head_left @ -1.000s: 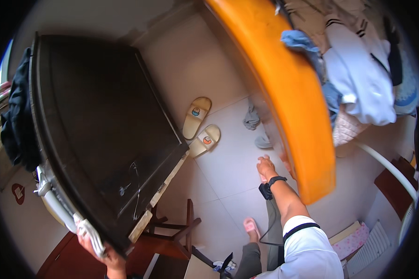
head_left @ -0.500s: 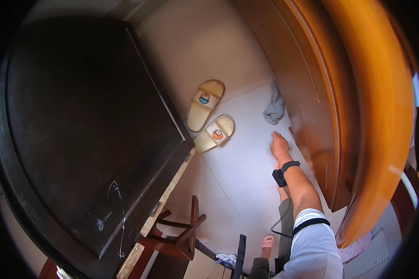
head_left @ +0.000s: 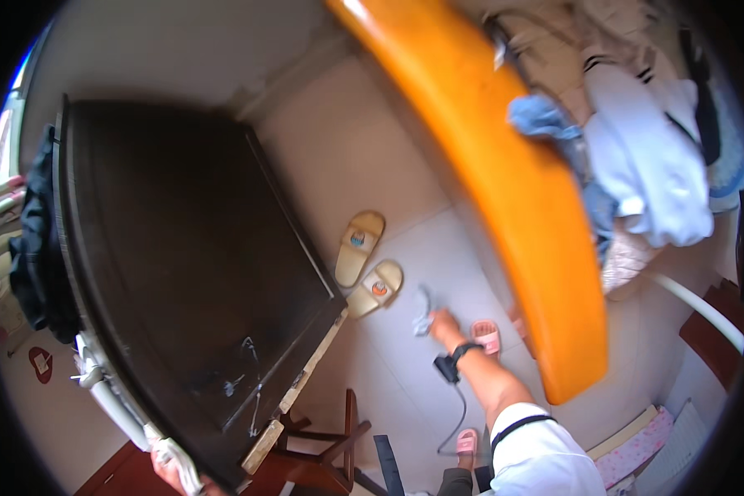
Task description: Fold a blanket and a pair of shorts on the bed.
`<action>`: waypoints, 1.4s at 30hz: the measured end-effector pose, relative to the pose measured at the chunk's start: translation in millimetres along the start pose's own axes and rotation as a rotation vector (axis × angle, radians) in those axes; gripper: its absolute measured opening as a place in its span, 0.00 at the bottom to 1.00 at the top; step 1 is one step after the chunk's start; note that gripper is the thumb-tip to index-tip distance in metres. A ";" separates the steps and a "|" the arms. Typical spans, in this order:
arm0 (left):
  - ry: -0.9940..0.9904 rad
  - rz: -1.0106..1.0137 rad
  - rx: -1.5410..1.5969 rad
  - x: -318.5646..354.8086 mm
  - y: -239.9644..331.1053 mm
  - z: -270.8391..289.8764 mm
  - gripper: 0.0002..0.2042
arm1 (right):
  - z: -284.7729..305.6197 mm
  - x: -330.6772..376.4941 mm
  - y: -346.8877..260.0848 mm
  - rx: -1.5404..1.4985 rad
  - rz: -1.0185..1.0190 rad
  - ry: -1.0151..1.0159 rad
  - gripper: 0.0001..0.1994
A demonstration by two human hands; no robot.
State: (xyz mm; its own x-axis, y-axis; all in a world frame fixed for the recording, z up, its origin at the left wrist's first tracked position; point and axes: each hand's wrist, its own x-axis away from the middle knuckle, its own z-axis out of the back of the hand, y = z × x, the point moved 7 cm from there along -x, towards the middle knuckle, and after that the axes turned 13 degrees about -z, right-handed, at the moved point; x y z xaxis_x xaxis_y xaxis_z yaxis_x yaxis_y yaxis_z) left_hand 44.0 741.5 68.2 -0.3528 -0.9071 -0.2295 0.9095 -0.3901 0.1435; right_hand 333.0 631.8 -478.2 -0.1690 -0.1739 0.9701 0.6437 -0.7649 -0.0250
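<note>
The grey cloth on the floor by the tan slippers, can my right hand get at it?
Probably yes: the right hand already reaches down to the grey cloth and seems to touch it. Bare tile lies around it, the tan slippers lie apart, and nothing blocks the way.

No packages, labels, signs or screens anywhere in view
</note>
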 end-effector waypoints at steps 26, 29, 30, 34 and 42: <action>0.027 -0.051 -0.014 -21.7 26.2 33.7 0.23 | 428.8 377.9 99.6 -0.517 0.576 0.933 0.07; 0.034 -0.043 -0.023 -24.4 28.8 34.5 0.24 | 447.3 384.9 82.8 -0.957 0.570 0.739 0.06; 0.033 -0.041 -0.028 -25.5 30.3 33.8 0.24 | 453.9 383.7 76.2 -0.919 0.566 0.716 0.06; 0.041 -0.020 -0.028 -23.6 27.8 36.3 0.23 | 487.9 450.0 25.9 -0.553 0.617 1.299 0.07; 0.095 -0.054 0.029 -27.2 31.3 46.8 0.23 | 438.2 493.1 -82.5 -0.050 0.915 1.372 0.13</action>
State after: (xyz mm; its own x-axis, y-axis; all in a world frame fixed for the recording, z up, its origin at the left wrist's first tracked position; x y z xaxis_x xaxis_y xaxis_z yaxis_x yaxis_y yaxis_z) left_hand 71.8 746.5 124.0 -0.3771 -0.8662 -0.3280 0.8826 -0.4434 0.1563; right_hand 523.6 880.9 107.9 -0.2808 -0.9138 -0.2934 0.8763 -0.1195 -0.4667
